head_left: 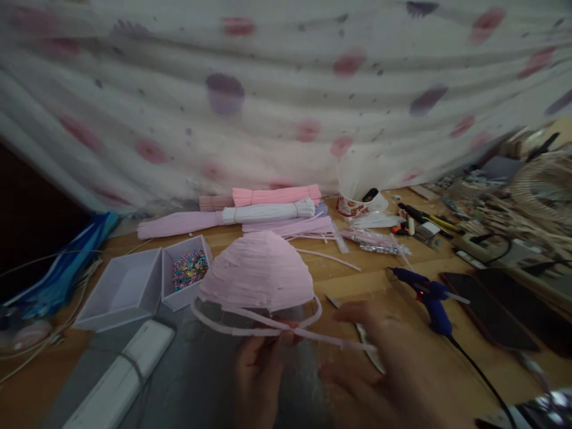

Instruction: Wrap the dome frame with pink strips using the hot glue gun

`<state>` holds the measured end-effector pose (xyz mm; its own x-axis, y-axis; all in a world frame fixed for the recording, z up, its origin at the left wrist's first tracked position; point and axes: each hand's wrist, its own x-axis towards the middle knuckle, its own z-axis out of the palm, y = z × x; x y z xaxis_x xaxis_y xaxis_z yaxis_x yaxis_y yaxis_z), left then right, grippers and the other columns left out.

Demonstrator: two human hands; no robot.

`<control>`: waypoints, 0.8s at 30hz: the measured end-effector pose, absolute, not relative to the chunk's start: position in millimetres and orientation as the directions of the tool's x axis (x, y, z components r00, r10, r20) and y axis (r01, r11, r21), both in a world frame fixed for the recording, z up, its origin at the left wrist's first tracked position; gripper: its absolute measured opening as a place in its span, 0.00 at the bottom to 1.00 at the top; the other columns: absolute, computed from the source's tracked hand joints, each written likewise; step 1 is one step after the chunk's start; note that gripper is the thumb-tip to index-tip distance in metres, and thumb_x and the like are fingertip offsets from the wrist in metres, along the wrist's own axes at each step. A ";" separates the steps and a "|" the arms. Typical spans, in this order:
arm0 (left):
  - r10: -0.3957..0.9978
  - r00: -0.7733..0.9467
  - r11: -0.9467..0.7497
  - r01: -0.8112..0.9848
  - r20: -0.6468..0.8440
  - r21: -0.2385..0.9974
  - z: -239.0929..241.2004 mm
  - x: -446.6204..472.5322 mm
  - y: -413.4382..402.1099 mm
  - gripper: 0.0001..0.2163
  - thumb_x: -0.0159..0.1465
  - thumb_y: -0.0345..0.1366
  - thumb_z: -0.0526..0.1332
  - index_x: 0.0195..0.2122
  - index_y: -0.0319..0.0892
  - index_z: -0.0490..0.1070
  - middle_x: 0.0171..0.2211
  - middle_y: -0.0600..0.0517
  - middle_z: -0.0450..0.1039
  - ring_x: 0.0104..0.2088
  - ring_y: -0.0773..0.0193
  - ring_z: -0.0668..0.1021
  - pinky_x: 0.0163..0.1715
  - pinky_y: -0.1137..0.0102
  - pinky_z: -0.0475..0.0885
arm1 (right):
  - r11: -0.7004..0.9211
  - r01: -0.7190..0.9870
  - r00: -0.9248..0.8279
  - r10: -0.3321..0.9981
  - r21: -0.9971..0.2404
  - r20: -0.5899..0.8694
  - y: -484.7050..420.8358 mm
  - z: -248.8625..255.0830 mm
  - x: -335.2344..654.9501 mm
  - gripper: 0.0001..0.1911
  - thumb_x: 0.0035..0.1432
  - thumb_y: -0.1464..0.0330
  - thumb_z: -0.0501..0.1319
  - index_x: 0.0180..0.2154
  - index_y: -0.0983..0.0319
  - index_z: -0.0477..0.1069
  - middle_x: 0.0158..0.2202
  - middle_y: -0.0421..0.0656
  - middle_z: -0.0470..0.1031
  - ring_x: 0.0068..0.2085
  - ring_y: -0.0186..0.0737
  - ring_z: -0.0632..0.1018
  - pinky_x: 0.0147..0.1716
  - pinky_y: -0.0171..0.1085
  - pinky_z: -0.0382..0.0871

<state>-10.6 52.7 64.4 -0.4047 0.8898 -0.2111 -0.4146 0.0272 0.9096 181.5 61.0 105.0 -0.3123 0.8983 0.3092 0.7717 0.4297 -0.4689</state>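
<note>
A pale pink dome-shaped piece (261, 271), which looks made of pipe cleaners laid side by side, is held above the table. Below its rim runs a loop of pink pipe cleaner (214, 325), with a long tail crossing to the right. My left hand (263, 363) pinches the loop from below, where the strands cross. Fingers spread and smeared by motion, my right hand (379, 369) is beside the tail's free end; whether it touches it I cannot tell. Partly hidden behind the right hand lie scissors (333, 301).
To the right rests a blue glue gun (422, 289) with a red light, beside dark phones (489, 310). Bead boxes (120, 286) and a white power strip (120, 375) are at left. Pipe-cleaner bundles (277, 195) and a paper cup (353, 205) line the back.
</note>
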 end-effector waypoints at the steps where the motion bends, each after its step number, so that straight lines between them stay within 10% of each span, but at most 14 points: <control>1: 0.890 -0.402 0.037 -0.404 -0.214 0.914 63.8 -11.5 52.3 0.13 0.46 0.49 0.77 0.27 0.47 0.83 0.25 0.53 0.83 0.27 0.63 0.83 0.32 0.74 0.78 | 0.439 0.737 -0.348 0.898 -0.513 0.270 63.8 105.0 160.2 0.11 0.58 0.67 0.65 0.44 0.57 0.70 0.38 0.43 0.80 0.37 0.45 0.81 0.31 0.37 0.74; 15: 0.857 -0.447 0.009 -0.484 -0.256 0.875 67.2 -8.9 50.8 0.15 0.42 0.51 0.78 0.24 0.46 0.82 0.23 0.54 0.82 0.23 0.66 0.81 0.29 0.77 0.77 | 0.569 0.586 -0.372 0.821 -0.577 0.432 102.2 94.3 142.5 0.11 0.71 0.65 0.54 0.40 0.58 0.73 0.24 0.38 0.75 0.24 0.36 0.76 0.25 0.32 0.64; 24: 0.857 -0.439 -0.041 -0.579 -0.269 0.814 67.3 -13.0 54.4 0.16 0.41 0.49 0.79 0.23 0.44 0.82 0.22 0.54 0.80 0.23 0.66 0.80 0.27 0.74 0.80 | 0.428 0.463 -0.360 0.891 -0.776 0.277 107.6 75.0 144.1 0.13 0.70 0.65 0.52 0.35 0.58 0.73 0.22 0.36 0.69 0.23 0.33 0.72 0.24 0.30 0.63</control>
<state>-13.0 54.4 67.3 -0.4391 0.8572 -0.2691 -0.5791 -0.0411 0.8142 144.1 107.6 75.0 -0.3596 0.8910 0.2770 0.4629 0.4281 -0.7761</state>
